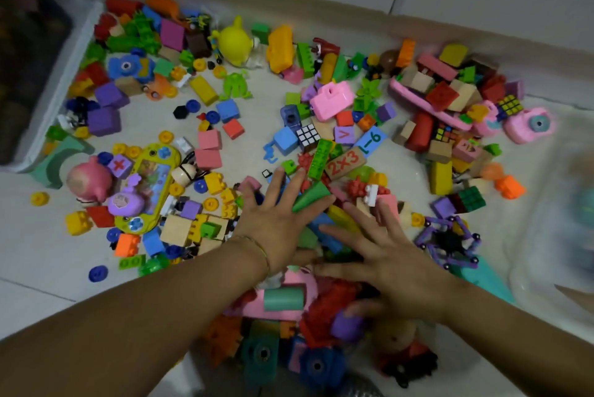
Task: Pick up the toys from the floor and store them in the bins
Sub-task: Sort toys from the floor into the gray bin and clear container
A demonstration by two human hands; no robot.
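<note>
Two bare forearms reach in from the bottom edge, and under them sits a heap of bricks with a blue camera toy (316,364) closest of all. A teal cylinder (284,298) lies on a pink piece just under the wrists.

The left hand (276,219) is spread wide, palm down, with straight fingers resting on the bricks and nothing in its grip. A thin bracelet (257,248) circles its wrist. A green cone (313,195) lies just beside its fingertips. The right hand (395,255) is spread flat too, palm down on the pile, its thumb pointing toward the left hand; it holds nothing. A purple piece (347,327) sits below its wrist, too blurred to tell whether they touch.

The toys (209,158) are scattered over the pale floor (48,268), none yet stored. Left of the hands lies a yellow-green handheld game (144,184), with a pink pig figure (88,179) touching its left side. Beyond the fingers are a wooden block marked 2x3 (345,163), a small puzzle cube (308,134) and a pink toy camera (332,100). A yellow fish-like toy (234,41) lies near the far wall. A purple stick star (446,240) lies just right of the right hand.

A clear bin (61,88) stands at the left edge, its rim against the scatter. What may be a second clear bin (546,252) blurs at the right.
</note>
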